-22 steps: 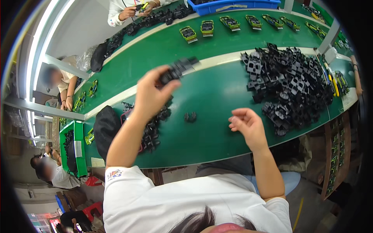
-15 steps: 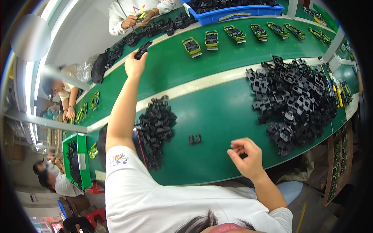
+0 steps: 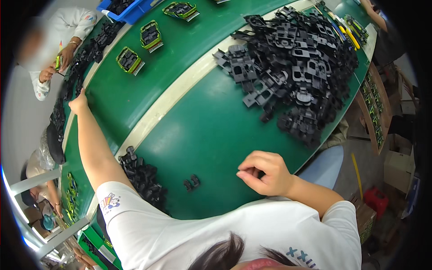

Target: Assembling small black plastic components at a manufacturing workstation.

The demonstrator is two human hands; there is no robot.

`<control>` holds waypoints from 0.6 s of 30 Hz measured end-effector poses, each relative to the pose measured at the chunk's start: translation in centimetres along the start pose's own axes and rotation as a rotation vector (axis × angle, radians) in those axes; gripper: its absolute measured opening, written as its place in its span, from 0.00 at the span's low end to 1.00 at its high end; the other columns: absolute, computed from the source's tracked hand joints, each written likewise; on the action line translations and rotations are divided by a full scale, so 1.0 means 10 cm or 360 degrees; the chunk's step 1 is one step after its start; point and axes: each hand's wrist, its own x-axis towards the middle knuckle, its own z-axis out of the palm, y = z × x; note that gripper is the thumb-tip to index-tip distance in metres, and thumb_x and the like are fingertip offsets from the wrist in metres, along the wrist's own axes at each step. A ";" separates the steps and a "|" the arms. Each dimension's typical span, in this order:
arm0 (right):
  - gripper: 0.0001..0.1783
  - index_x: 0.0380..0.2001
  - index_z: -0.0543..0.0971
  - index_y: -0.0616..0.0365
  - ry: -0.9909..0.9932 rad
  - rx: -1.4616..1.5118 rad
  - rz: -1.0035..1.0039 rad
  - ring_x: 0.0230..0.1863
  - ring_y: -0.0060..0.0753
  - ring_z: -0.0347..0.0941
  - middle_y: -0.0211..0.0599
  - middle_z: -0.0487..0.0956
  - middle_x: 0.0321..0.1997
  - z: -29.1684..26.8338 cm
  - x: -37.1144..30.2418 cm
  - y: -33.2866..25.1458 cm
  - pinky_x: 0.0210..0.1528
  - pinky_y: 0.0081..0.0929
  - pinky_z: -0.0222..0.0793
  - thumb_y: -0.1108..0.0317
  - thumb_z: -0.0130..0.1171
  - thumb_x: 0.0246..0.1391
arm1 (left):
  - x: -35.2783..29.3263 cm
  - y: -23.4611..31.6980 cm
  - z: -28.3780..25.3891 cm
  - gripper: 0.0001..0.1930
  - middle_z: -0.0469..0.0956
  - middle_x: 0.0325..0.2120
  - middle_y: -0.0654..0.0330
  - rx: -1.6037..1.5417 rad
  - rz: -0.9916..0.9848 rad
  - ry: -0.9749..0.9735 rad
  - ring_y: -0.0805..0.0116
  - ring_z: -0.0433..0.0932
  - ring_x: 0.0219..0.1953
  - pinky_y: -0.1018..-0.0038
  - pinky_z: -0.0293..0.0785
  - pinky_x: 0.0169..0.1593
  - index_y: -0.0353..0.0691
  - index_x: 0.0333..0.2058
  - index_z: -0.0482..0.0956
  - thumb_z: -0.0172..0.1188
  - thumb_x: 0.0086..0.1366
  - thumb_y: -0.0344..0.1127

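My left arm stretches to the far side, where my left hand (image 3: 79, 103) is at the edge of a long row of black plastic parts (image 3: 92, 50). Black pieces show right at its fingertips. Its fingers are mostly hidden, so its grip is unclear. Above the near table, my right hand (image 3: 266, 173) has curled fingers with the thumb against them, and nothing shows in it. Two small black pieces (image 3: 191, 182) lie side by side on the green mat to its left. Closer to my left arm is a small heap of black parts (image 3: 145, 177).
A large pile of black plastic frames (image 3: 292, 67) covers the right of the table. Beyond a pale divider (image 3: 166, 100) stand several green-and-black car-shaped assemblies (image 3: 150, 35). A blue bin (image 3: 137, 11) is at the far edge. A co-worker (image 3: 60, 45) handles a green piece opposite me.
The view has swung, so the table appears rotated. My left hand has moved from above the far strip to the row of black parts. My right hand's fingers have closed more.
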 end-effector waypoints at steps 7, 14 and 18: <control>0.07 0.25 0.77 0.57 0.0218 -0.0362 -0.0654 0.27 0.31 0.74 0.32 0.76 0.26 -0.13 0.04 -0.01 0.26 0.24 0.70 0.77 0.64 0.38 | -0.51 0.09 -0.83 0.35 0.77 0.42 0.47 -0.0419 0.0788 -0.0130 0.55 0.76 0.47 0.67 0.69 0.52 0.34 0.46 0.75 0.65 0.47 0.58; 0.07 0.28 0.78 0.55 0.0598 -0.1835 -0.0730 0.45 0.40 0.71 0.34 0.78 0.33 -1.05 0.62 -0.03 0.50 0.42 0.63 0.74 0.56 0.41 | -3.26 0.36 -2.78 0.15 0.75 0.35 0.66 -0.1067 0.1603 -0.0900 0.80 0.71 0.35 0.83 0.69 0.37 0.37 0.44 0.75 0.61 0.59 0.34; 0.02 0.24 0.75 0.56 0.0315 -0.2021 -0.0588 0.39 0.37 0.72 0.33 0.76 0.29 -1.08 0.58 -0.04 0.44 0.37 0.67 0.75 0.56 0.42 | -4.09 0.03 -3.24 0.14 0.77 0.32 0.63 -0.1254 0.1798 -0.1072 0.75 0.73 0.30 0.80 0.66 0.29 0.38 0.38 0.77 0.65 0.52 0.29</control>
